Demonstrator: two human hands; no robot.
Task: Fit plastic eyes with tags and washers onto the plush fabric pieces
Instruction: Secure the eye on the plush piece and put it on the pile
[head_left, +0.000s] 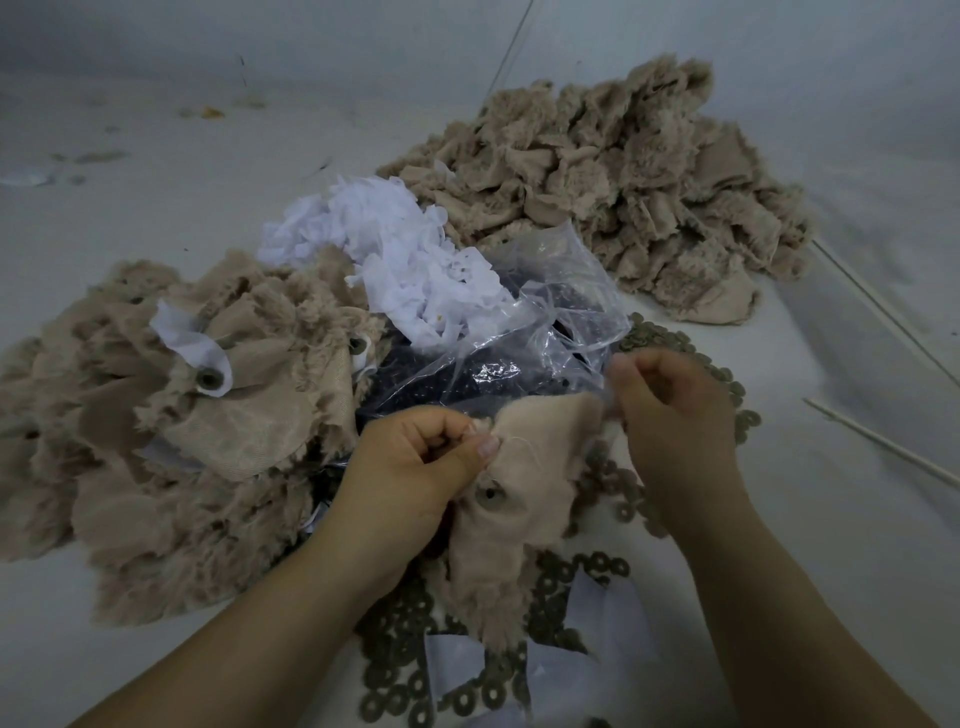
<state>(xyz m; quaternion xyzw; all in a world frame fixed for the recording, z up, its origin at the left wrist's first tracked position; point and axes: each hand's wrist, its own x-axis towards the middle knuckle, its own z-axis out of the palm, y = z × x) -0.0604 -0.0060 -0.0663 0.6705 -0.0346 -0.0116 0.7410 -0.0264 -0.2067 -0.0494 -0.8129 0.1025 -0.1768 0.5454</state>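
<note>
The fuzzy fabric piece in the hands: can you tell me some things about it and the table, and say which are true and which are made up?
1. Both hands hold the plush fabric piece. True: the left hand pinches one upper corner and the right hand pinches the other.
2. The piece has no washer on it. False: one round washer sits on its backing side.
3. The white tags lie beyond the clear plastic bag. True.
4. The loose washers are bright red. False: they are dull olive-brown rings.
5. There is only one heap of plush. False: one pile lies at the left and another pile farther back on the right.
</note>
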